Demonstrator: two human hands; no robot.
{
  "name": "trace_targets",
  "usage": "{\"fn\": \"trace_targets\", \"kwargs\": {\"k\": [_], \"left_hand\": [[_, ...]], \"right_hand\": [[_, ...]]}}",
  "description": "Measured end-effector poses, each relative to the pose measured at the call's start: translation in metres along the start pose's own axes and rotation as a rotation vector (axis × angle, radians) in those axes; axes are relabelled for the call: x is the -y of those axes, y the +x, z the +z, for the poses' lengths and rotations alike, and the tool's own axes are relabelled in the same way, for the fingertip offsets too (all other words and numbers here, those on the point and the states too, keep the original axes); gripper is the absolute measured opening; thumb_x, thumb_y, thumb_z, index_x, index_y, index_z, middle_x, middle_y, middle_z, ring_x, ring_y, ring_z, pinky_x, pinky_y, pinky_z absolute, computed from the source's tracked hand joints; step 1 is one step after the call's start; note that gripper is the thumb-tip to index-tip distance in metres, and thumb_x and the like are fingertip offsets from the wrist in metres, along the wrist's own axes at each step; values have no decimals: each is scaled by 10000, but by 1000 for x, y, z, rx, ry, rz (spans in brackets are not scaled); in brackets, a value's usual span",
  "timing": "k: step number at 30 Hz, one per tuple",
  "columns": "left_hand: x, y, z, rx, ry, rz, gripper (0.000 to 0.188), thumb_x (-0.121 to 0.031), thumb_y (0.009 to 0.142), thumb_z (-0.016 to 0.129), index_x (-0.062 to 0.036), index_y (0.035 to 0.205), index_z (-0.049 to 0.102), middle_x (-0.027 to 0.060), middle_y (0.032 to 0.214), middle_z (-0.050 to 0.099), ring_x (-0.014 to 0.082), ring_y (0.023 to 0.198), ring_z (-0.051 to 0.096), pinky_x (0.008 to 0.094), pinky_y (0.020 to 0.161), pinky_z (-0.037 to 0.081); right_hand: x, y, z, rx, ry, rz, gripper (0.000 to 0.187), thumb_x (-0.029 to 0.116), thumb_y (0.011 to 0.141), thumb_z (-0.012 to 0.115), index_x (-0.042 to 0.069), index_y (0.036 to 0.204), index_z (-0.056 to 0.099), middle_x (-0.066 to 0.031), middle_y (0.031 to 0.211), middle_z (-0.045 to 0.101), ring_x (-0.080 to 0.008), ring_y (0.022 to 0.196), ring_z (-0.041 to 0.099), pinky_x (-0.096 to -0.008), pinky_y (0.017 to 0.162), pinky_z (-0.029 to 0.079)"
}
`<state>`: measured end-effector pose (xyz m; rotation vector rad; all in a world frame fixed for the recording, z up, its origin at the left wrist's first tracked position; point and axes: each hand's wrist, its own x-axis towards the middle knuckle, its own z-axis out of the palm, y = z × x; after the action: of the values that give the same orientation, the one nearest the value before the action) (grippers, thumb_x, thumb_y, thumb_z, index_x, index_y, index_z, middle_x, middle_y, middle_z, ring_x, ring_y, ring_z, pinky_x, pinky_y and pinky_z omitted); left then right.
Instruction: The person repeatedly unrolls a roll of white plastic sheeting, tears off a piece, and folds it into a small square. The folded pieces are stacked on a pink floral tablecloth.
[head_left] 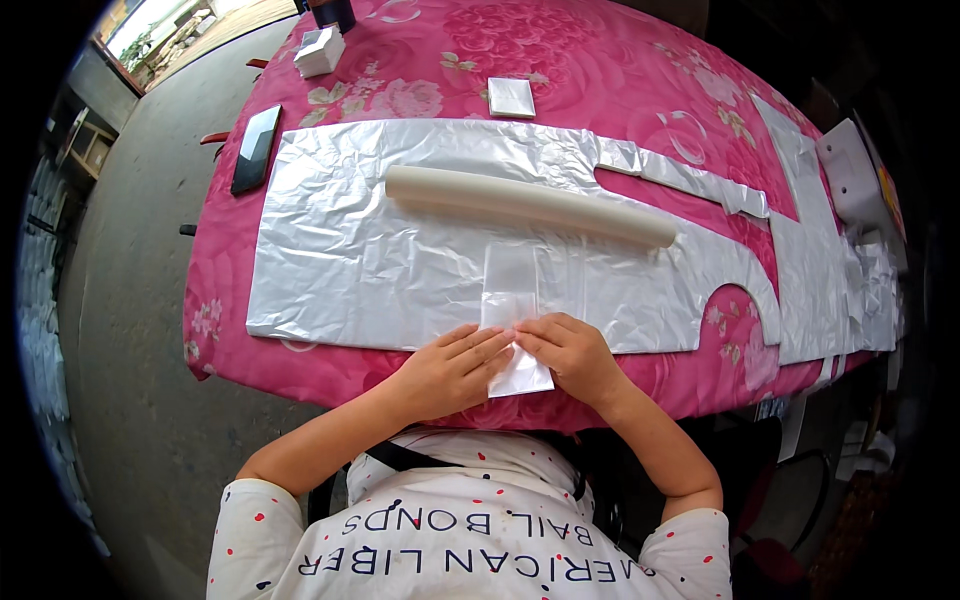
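A narrow, folded plastic sheet (513, 305), whitish and see-through, runs lengthwise in front of me across the near edge of the table. My left hand (450, 372) has its fingers laid over the sheet from the left, the thumb hidden. From the other side my right hand (572, 357) grips it with bent fingers, and the fingertips of both hands almost meet. The sheet's near end sticks out below the hands toward my body. Under it lies a flat, crinkled white plastic apron (340, 250) with curved cut-outs at its right end. A cream-coloured tube (530, 207) rests on the apron, slanting down to the right.
A pink flowered cloth (590, 50) covers the table. Beyond the apron lie a small folded plastic square (511, 98) and a stack of folded squares (319, 52). A dark phone (256, 150) lies at the left edge. More plastic sheeting (810, 280) and a white box (853, 172) are at the right.
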<state>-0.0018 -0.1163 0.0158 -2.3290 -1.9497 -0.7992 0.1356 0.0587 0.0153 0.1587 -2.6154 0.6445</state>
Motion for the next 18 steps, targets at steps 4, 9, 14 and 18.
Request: {"fn": "trace_targets", "kwargs": {"k": [4,9,14,18], "left_hand": [[8,-4,10,-41,54,33,415,-115,741,599,-33,1147,570,87,1239,550,209,1138,536,378,978,412],[10,-6,16,-15,27,25,409,-97,759,570,-35,1163,566,86,1242,551,197,1149,528,381,992,403],[10,-4,15,31,0,34,431,-116,761,584,-42,1185,555,74,1242,554,197,1160,520,388,1011,380],[12,-3,17,34,-16,-10,441,-103,751,596,-60,1189,557,63,1239,558,196,1147,526,387,997,387]], "right_hand": [[1,-5,3,-47,-36,9,252,43,697,587,28,943,643,-74,985,633,-234,878,610,-327,741,514],[2,-7,4,-61,-53,7,269,30,657,646,43,925,669,-66,983,647,-243,870,612,-341,735,519],[0,-15,5,-57,-49,11,261,39,656,651,54,916,676,-56,985,646,-234,869,605,-331,744,512],[-2,-17,5,-66,-29,20,258,39,659,654,69,914,680,-48,982,647,-221,834,603,-330,710,509]]}}
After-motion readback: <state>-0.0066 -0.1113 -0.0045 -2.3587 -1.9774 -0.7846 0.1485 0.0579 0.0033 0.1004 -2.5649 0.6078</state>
